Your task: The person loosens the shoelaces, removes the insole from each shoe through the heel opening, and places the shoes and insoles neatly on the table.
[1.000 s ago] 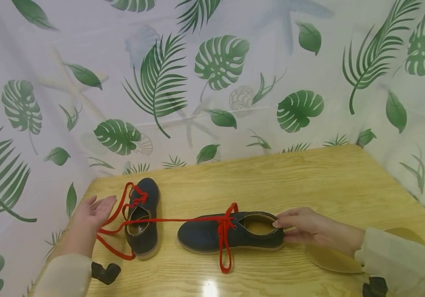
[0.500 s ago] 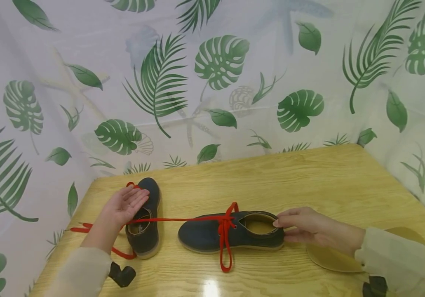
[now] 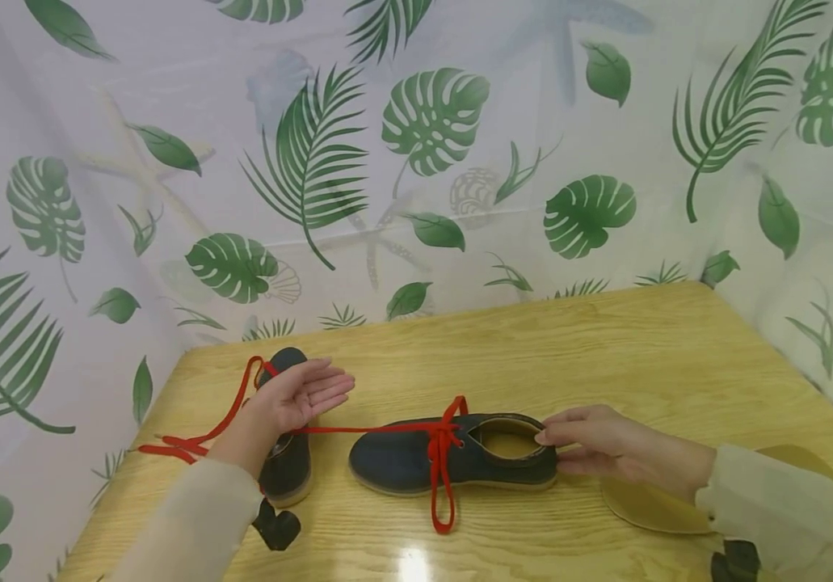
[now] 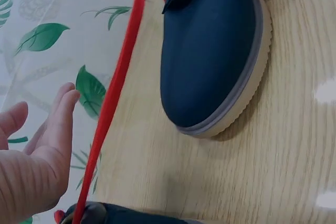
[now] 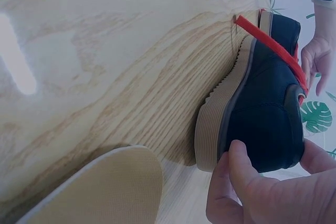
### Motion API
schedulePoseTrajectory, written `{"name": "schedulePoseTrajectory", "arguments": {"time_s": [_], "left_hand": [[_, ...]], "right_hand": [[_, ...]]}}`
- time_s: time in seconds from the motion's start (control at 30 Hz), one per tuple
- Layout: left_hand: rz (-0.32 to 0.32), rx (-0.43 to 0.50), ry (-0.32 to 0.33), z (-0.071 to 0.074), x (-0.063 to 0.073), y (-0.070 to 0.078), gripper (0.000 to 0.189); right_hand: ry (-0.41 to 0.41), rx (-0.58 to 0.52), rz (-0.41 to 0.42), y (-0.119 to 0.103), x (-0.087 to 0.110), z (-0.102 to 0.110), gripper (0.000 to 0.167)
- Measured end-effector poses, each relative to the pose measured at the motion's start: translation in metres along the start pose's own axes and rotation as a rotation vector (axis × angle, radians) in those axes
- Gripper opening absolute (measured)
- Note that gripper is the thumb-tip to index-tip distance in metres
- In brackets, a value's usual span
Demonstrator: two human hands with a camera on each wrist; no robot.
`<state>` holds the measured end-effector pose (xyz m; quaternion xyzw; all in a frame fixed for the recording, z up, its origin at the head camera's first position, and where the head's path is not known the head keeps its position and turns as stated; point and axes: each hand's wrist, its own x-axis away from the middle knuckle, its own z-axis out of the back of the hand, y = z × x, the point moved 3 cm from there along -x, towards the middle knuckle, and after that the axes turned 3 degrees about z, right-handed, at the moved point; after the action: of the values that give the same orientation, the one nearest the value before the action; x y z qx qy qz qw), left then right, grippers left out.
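Note:
A dark blue shoe (image 3: 394, 465) lies sideways on the table, its red lace (image 3: 441, 477) tied in a bow. My right hand (image 3: 616, 449) holds this shoe by the heel, with fingers on both sides of it in the right wrist view. A second dark blue shoe (image 3: 288, 477) stands to the left, toe pointing away. Over that shoe my left hand (image 3: 303, 400) is spread palm up with straight fingers, covering its middle. A long strand of the red lace runs from the bow across to the left shoe, passing by my left hand.
Under my right forearm lies a flat tan piece with a rounded end (image 3: 649, 509). Loose red lace ends (image 3: 169, 446) trail toward the left edge of the wooden table (image 3: 532, 356). A leaf-printed cloth (image 3: 431, 242) rises behind and at the sides.
My left hand has swept right from beside the left shoe to over it, and the loose lace ends lie farther left on the table. My right hand keeps its hold on the heel.

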<state>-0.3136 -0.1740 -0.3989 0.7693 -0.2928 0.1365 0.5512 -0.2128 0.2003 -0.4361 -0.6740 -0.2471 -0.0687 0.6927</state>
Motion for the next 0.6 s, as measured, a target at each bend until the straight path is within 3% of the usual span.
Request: {"name": "schedulePoseTrajectory", "arguments": {"time_s": [0.23, 0.6], "left_hand": [[0.024, -0.208, -0.012, -0.022, -0.014, -0.013, 0.048], [0.008, -0.668, -0.077, -0.068, -0.026, -0.037, 0.033]], "right_hand": [[0.002, -0.009, -0.001, -0.001, 0.0, -0.001, 0.05], [-0.009, -0.022, 0.006, 0.0, 0.0, -0.001, 0.051]]}}
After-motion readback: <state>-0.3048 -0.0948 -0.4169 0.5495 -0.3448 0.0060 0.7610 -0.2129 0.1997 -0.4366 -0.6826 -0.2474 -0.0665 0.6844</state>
